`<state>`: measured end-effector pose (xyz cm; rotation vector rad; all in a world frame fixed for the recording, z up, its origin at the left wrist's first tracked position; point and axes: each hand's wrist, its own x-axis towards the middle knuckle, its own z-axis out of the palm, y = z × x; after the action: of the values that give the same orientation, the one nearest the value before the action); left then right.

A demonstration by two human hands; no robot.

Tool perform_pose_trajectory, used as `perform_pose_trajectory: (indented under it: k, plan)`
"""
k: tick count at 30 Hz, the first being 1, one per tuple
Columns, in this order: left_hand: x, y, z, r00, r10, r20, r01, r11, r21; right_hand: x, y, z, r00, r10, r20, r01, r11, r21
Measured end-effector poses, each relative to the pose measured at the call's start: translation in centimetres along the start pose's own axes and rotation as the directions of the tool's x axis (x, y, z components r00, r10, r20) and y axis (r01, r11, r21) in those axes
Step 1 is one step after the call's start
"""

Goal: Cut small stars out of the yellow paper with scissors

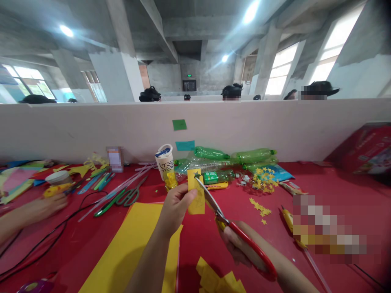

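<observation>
At the center of the frame, the left hand's fingers are pinching a yellow strip. The right hand's fingers are gripping red-handled scissors, whose blades are meeting the strip's upper part. Cut stars are lying on the red surface, right of center, near green bottles.

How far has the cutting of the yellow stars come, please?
Done: a heap of yellow stars, and some nearer ones, lie cut out on the red table.
In hand: the left hand holds a yellow paper strip, and the right hand has scissors at its upper part.
Apparently left: the rest of that strip, perhaps also the loose yellow pieces in front.
</observation>
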<state>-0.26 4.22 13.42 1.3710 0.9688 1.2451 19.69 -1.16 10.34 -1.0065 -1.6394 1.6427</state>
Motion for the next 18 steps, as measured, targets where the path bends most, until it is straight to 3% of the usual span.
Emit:
perform_pose_trajectory:
  k: [18]
  plan:
    - [0.16, -0.27, 0.23, 1.000, 0.005, -0.015, -0.005, 1.000, -0.006, 0.34, 0.76, 0.83, 0.999, 0.010, -0.040, -0.007, 0.999, 0.052]
